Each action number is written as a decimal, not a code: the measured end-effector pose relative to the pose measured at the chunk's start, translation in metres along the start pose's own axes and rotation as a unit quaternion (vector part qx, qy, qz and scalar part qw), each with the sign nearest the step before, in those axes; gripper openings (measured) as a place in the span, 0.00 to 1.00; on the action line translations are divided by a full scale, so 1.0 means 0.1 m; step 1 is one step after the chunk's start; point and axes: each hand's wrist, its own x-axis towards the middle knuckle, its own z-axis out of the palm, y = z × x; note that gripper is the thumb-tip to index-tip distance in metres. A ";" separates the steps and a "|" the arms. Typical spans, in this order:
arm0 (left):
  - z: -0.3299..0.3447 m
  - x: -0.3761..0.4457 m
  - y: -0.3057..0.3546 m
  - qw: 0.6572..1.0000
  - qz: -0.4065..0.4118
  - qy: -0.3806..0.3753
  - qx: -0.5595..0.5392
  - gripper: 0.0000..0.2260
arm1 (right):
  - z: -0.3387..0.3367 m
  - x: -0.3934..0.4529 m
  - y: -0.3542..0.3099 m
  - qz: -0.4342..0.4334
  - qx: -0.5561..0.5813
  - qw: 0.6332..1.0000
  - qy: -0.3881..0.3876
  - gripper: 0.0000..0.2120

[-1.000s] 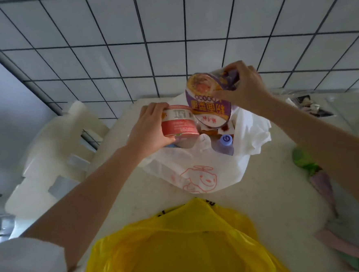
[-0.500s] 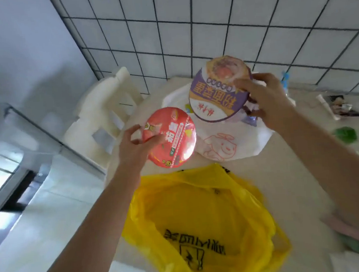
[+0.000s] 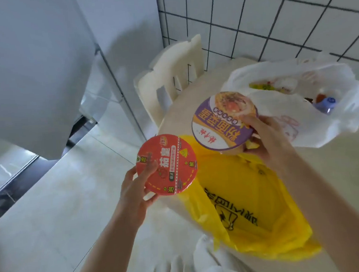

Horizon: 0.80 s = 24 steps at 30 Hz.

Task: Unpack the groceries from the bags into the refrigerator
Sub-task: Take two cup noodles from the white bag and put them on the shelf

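While you stand beside the bench [image 3: 336,167], each hand holds one noodle bowl. Your left hand [image 3: 133,194] grips the red noodle bowl [image 3: 166,164] by its near rim, with the thumb on the lid. Your right hand [image 3: 268,138] grips the purple noodle bowl [image 3: 222,122] at its edge, and the fingers curl under it. Both bowls are up in the air, over the near edge of the bench and the yellow bag [image 3: 249,211].

The white bag [image 3: 295,110] sits open on the bench behind the purple bowl. A bottle with a blue cap [image 3: 329,102] and other small packs are in it, so more food needs to come out.

The refrigerator [image 3: 31,71] is on your left, and from here its doors look closed. Both your hands are full, so you may have no free hand to pull a door. If you try with a finger, a bowl could slip and fall on the floor [image 3: 52,208]. The red bowl looks held only at one side, so it might tip. The white chair [image 3: 170,81] stands between the bench and the refrigerator, so you could bump it.
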 end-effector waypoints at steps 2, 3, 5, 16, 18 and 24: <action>-0.34 -0.10 -0.08 1.000 -0.005 0.026 -0.013 0.34 | 0.20 -0.19 0.19 -0.002 -0.005 1.000 -0.014 0.20; -0.51 -0.17 -0.13 0.999 -0.010 0.035 -0.018 0.34 | 0.30 -0.30 0.29 -0.001 -0.009 1.000 -0.020 0.20; -0.88 -0.32 -0.22 0.998 -0.015 0.046 -0.029 0.33 | 0.54 -0.55 0.50 0.009 -0.020 0.999 -0.035 0.22; -3.07 -1.31 -0.79 0.973 -0.026 0.179 -0.146 0.32 | 2.08 -2.17 1.58 0.086 -0.069 0.976 -0.191 0.05; -3.40 -1.41 -0.87 0.962 -0.027 0.211 -0.170 0.32 | 2.35 -2.38 1.73 0.098 -0.086 0.966 -0.222 0.02; -4.11 -1.57 -1.00 0.934 -0.036 0.265 -0.237 0.28 | 3.03 -2.73 2.03 0.127 -0.124 0.945 -0.274 0.02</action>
